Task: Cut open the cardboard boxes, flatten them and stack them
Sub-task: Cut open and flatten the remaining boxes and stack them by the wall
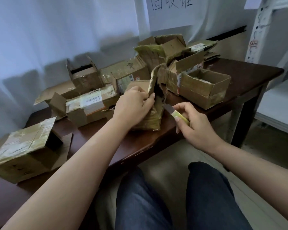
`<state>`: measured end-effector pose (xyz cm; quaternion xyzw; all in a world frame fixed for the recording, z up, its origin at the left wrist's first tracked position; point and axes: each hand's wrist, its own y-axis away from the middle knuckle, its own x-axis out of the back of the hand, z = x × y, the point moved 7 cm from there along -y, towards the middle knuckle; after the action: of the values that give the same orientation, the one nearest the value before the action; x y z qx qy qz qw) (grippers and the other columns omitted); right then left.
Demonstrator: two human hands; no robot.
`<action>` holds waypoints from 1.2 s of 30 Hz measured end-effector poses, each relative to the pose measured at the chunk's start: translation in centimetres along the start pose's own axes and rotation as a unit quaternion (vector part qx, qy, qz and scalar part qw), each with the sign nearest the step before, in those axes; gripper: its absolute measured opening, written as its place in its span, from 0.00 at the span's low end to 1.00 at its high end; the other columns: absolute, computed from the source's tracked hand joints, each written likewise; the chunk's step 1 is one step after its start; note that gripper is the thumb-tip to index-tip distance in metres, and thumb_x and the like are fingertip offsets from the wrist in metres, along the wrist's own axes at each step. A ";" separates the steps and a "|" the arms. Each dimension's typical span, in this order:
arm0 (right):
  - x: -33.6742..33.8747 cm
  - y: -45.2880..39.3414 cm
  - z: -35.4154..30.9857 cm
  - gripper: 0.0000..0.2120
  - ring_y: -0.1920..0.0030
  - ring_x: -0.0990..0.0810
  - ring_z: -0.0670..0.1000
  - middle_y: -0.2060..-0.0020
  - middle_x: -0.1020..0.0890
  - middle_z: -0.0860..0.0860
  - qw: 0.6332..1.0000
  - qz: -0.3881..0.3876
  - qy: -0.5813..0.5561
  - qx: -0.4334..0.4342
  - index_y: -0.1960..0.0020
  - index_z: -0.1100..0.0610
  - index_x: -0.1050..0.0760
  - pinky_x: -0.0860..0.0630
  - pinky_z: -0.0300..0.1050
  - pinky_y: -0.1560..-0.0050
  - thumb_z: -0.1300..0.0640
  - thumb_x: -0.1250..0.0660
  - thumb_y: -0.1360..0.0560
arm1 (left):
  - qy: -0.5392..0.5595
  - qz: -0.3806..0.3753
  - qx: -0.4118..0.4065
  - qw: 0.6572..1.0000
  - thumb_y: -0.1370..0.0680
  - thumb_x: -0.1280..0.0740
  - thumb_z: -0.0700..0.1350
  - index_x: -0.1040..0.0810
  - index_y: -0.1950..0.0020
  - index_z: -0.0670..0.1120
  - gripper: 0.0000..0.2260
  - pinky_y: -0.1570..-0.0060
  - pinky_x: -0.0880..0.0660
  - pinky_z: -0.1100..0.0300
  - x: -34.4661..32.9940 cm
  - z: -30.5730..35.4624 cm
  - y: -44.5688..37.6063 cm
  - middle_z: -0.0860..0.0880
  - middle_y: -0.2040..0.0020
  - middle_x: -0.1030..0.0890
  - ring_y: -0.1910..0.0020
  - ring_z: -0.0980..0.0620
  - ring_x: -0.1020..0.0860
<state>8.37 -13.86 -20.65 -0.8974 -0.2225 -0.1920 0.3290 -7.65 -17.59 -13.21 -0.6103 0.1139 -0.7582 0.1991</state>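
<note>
A small taped cardboard box (pixel 150 120) stands near the front edge of the dark wooden table (pixel 249 75), its top flaps torn and sticking up. My left hand (pixel 133 103) grips the box's upper left side, thumb against a raised flap. My right hand (pixel 194 125) holds a yellow utility knife (pixel 178 114), its grey blade pointing at the box's right edge. Several other opened boxes lie behind and to the left, among them a labelled one (pixel 90 103) and an open-topped one (pixel 204 87).
A taped box (pixel 23 150) sits at the table's left end on flat cardboard. More boxes are piled at the back (pixel 165 48). A white metal shelf upright (pixel 256 30) stands at the right. My legs in dark jeans (pixel 173 201) are below the table's edge.
</note>
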 end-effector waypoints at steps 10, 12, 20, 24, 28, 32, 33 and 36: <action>-0.9 3.4 0.1 0.16 0.65 0.21 0.45 0.68 0.20 0.46 0.997 0.073 -0.024 0.002 0.34 0.51 0.31 0.23 0.53 0.60 0.62 0.40 0.21 | -0.037 0.057 0.020 0.997 0.18 0.43 0.53 0.27 0.69 0.43 0.23 0.60 0.31 0.54 -0.1 1.8 0.1 0.44 0.52 0.20 0.56 0.43 0.24; -0.9 3.6 0.1 0.16 0.65 0.21 0.45 0.67 0.20 0.46 0.996 0.084 -0.023 0.000 0.34 0.52 0.31 0.23 0.52 0.61 0.61 0.41 0.20 | -0.040 0.062 0.023 0.997 0.18 0.43 0.53 0.26 0.69 0.41 0.24 0.61 0.33 0.55 -0.3 1.7 0.1 0.43 0.53 0.20 0.58 0.43 0.24; -1.5 3.4 -0.4 0.15 0.68 0.21 0.46 0.68 0.21 0.47 0.997 0.076 0.013 0.027 0.35 0.53 0.30 0.24 0.53 0.67 0.60 0.40 0.21 | -0.029 0.068 0.024 0.997 0.18 0.42 0.51 0.25 0.69 0.40 0.24 0.62 0.37 0.58 -0.4 1.4 0.4 0.44 0.54 0.21 0.61 0.47 0.27; -1.7 3.3 -0.5 0.14 0.71 0.24 0.41 0.66 0.22 0.41 0.995 0.079 0.028 0.045 0.36 0.56 0.29 0.27 0.41 0.71 0.61 0.40 0.21 | -0.029 0.073 0.023 0.997 0.17 0.42 0.51 0.24 0.67 0.40 0.23 0.62 0.39 0.59 -0.5 1.3 0.4 0.46 0.55 0.22 0.61 0.49 0.29; -1.7 3.3 -1.0 0.14 0.68 0.20 0.45 0.58 0.15 0.50 0.989 0.084 0.085 0.086 0.38 0.57 0.28 0.26 0.40 0.72 0.59 0.41 0.22 | -0.021 0.075 0.026 0.997 0.17 0.42 0.51 0.22 0.64 0.37 0.23 0.62 0.38 0.58 -0.6 1.3 0.5 0.50 0.57 0.26 0.60 0.49 0.29; -1.7 3.4 -1.4 0.15 0.73 0.21 0.48 0.69 0.19 0.48 0.985 0.088 0.110 0.104 0.37 0.60 0.26 0.29 0.39 0.75 0.62 0.39 0.23 | -0.008 0.074 0.030 0.997 0.17 0.42 0.51 0.28 0.70 0.42 0.23 0.62 0.39 0.58 -0.7 1.3 0.7 0.51 0.59 0.28 0.62 0.48 0.29; -1.7 3.5 -1.5 0.16 0.73 0.21 0.49 0.69 0.20 0.49 0.984 0.088 0.113 0.107 0.37 0.61 0.26 0.28 0.41 0.75 0.62 0.39 0.24 | -0.007 0.076 0.031 0.997 0.17 0.42 0.51 0.28 0.70 0.42 0.23 0.62 0.39 0.58 -0.7 1.3 0.7 0.51 0.59 0.28 0.62 0.48 0.29; -1.9 3.9 -1.6 0.16 0.72 0.20 0.52 0.68 0.18 0.50 0.982 0.088 0.119 0.118 0.36 0.62 0.27 0.25 0.46 0.76 0.62 0.40 0.23 | -0.007 0.077 0.031 0.997 0.17 0.42 0.51 0.26 0.69 0.39 0.24 0.62 0.38 0.58 -0.8 1.3 0.8 0.51 0.59 0.28 0.62 0.49 0.29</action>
<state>8.54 -18.06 -22.41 -0.8388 -0.1233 -0.2404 0.4726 -6.15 -17.83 -13.93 -0.5987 0.1353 -0.7394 0.2766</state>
